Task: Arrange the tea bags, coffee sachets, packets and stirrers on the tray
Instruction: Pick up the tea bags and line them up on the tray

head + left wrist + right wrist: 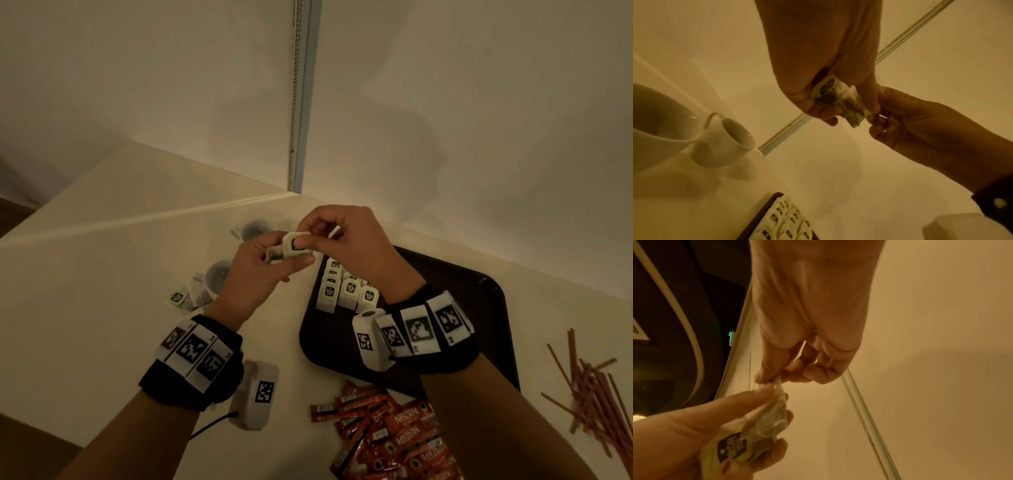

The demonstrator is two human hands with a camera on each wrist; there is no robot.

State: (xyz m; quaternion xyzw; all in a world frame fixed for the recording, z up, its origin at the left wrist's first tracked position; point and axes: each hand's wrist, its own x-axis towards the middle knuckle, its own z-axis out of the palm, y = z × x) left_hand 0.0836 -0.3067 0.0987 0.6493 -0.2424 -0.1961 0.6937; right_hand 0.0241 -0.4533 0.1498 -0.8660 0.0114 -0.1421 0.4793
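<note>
My left hand (287, 259) holds a small bunch of pale tea bags (296, 248) in the air, just left of the black tray (445, 284). My right hand (306, 236) pinches the top edge of one bag in that bunch. The left wrist view shows the bunch of tea bags (838, 99) between both hands, and the right wrist view shows the right hand's fingertips (764, 378) on a tea bag corner (778, 384). Several tea bags (346, 291) stand in rows at the tray's far left. Red coffee sachets (387, 435) and brown stirrers (589, 387) lie on the table.
Two white cups (219, 277) (253, 229) stand left of the hands, with a loose tea bag (177, 297) beside the nearer one. The table sits in a wall corner. Most of the tray's dark surface to the right is bare.
</note>
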